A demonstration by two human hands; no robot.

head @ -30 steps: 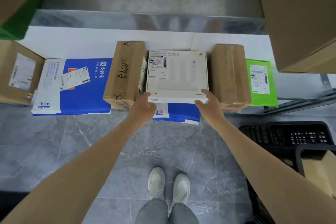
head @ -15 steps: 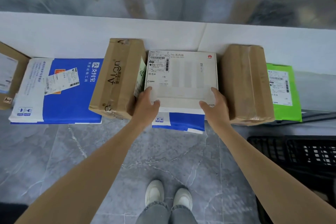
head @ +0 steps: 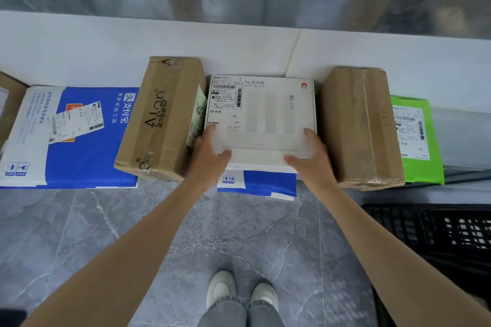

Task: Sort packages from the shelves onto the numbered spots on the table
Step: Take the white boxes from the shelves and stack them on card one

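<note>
- White box (head: 261,119) lies on the shelf (head: 106,56); I'd lift it level and draw it straight out.
- Left grip (head: 210,156) and right grip (head: 310,159) clasp its near corners, thumbs on top.
- Three brown cartons (head: 162,119): two flank it, and a third is cut off far left.
- Two blue mailers (head: 66,138), one beneath it.
- One green parcel (head: 414,141), far right.

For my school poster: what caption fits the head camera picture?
Left hand and right hand hold a white box between brown boxes on a shelf.

White sneakers (head: 221,285) and faded blue-grey jeans (head: 225,312) show against the grey marbled floor (head: 79,233); above that floor, both of the person's forearms (head: 138,244) are bare to the wrists.
</note>
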